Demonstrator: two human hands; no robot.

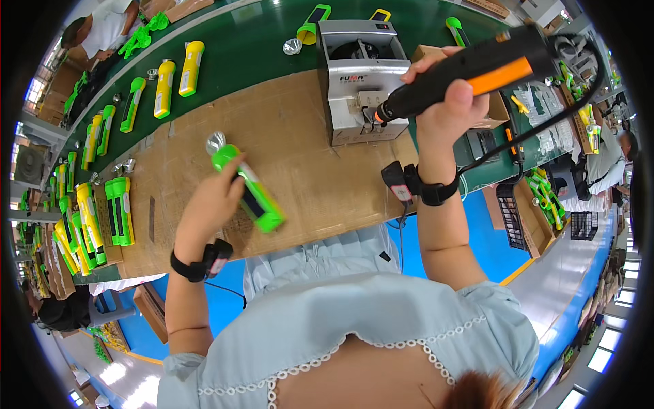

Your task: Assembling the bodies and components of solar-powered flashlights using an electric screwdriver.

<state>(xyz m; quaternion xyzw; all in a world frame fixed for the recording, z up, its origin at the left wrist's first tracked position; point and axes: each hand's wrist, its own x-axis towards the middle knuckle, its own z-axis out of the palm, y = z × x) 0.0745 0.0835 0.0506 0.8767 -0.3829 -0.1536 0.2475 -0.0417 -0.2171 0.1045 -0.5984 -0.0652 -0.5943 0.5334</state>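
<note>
Hands around glossy green flashlight

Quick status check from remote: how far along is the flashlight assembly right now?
Done: yellow and green flashlights lie along the green belt. In hand: left hand grips a green flashlight; right hand holds the electric screwdriver, tip at the grey screw feeder. Left: more housings stacked at the bench's left.

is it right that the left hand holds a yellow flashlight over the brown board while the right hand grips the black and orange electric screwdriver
Not quite: the head view shows the flashlight in the left hand is green, not yellow. The rest holds: it is over the brown board, and the right hand grips the black and orange electric screwdriver.
</note>
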